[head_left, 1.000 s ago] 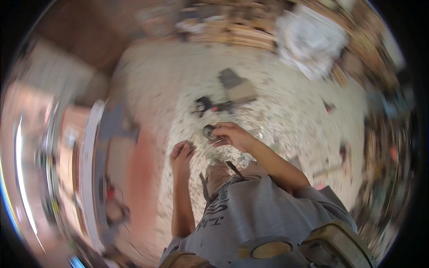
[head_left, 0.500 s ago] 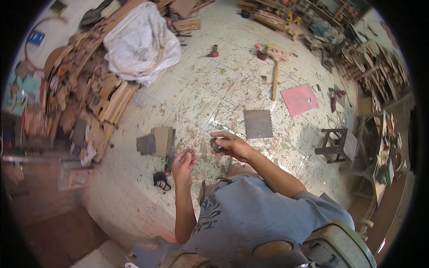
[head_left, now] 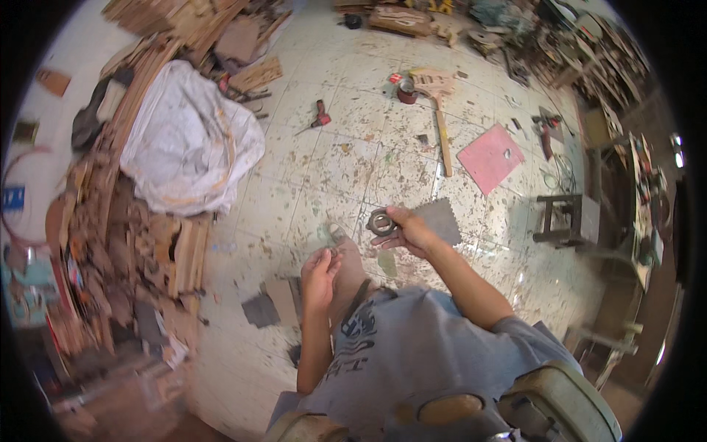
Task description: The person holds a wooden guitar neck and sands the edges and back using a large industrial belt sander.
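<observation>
In my right hand (head_left: pixel 411 233) is a dark ring-shaped thing (head_left: pixel 370 221) with a pale inner rim, like a roll of tape; thumb and fingers grip its side. It is held above the floor, left of a grey sheet with jagged edges (head_left: pixel 448 219). My left hand (head_left: pixel 319 278) is lower and to the left, fingertips pinched together. Whatever small thing may be between them cannot be made out. Below it, my bare leg and foot (head_left: pixel 337 233) show, beside brown and dark grey flat pieces (head_left: pixel 261 310) on the floor.
Ahead lie a red cordless drill (head_left: pixel 322 114), a guitar-shaped wooden piece with a long neck (head_left: pixel 442 140), a red-brown tin (head_left: pixel 406 93) and a pink sheet (head_left: pixel 486 162). A dark stool (head_left: pixel 588 219) stands right. Wood scraps (head_left: pixel 110 258) and a white sack (head_left: pixel 184 140) crowd the left.
My right hand has moved right and turned, so the ring's opening now shows. My left hand has shifted slightly right, still pinched. The view has swung, and my foot has come into sight.
</observation>
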Demonstrator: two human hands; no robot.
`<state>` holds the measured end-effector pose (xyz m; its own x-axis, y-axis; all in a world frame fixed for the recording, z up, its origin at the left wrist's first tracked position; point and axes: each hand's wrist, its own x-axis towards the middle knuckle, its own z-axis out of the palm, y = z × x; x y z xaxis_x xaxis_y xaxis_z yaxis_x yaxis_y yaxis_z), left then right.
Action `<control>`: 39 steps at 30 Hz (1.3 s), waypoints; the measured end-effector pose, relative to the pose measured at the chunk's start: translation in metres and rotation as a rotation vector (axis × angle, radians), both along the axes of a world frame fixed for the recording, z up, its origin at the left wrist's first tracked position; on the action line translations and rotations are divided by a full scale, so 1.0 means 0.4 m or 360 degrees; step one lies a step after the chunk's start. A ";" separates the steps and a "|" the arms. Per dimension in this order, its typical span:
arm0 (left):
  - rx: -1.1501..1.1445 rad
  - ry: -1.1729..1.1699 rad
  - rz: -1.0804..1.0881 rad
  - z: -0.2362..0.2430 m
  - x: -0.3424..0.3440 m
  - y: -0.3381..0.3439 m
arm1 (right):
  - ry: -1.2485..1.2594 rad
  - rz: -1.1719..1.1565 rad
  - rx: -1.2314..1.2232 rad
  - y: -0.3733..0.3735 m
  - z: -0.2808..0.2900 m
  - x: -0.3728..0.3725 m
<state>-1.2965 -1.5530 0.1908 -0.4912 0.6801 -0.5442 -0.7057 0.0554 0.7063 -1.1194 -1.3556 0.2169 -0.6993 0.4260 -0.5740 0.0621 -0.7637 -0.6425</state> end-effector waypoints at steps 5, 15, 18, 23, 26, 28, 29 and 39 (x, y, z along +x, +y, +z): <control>0.0058 0.0213 -0.0328 0.057 -0.300 0.389 | -0.0195 -0.0609 -0.0129 0.214 0.052 -0.113; 0.0271 0.0414 -0.0816 0.190 -0.693 1.133 | -0.0201 -0.1196 0.0027 0.629 0.080 -0.335; 0.0350 0.0509 -0.0903 0.206 -0.781 1.361 | -0.0287 -0.1284 0.0062 0.816 0.040 -0.416; 0.0169 0.0592 -0.0905 0.196 -1.016 1.647 | -0.0281 -0.1413 0.0124 1.243 0.013 -0.621; 0.0015 0.0483 -0.0773 0.136 -1.238 1.732 | -0.0217 -0.1237 0.0275 1.479 0.133 -0.803; -0.0016 0.0336 -0.0650 0.097 -1.350 1.800 | -0.0121 -0.0935 0.0504 1.613 0.189 -0.894; -0.0057 0.0282 -0.0580 0.075 -1.418 1.817 | -0.0129 -0.0777 0.0545 1.662 0.213 -0.946; -0.0125 0.0288 -0.0912 -0.068 -1.771 2.534 | -0.1591 0.0253 0.2240 1.935 -0.473 -1.056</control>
<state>-2.0051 -0.5396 0.1636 -0.1478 0.8248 -0.5457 -0.4173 0.4483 0.7905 -1.5419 -0.5816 0.0277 -0.4157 0.9078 -0.0560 0.8323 0.3548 -0.4259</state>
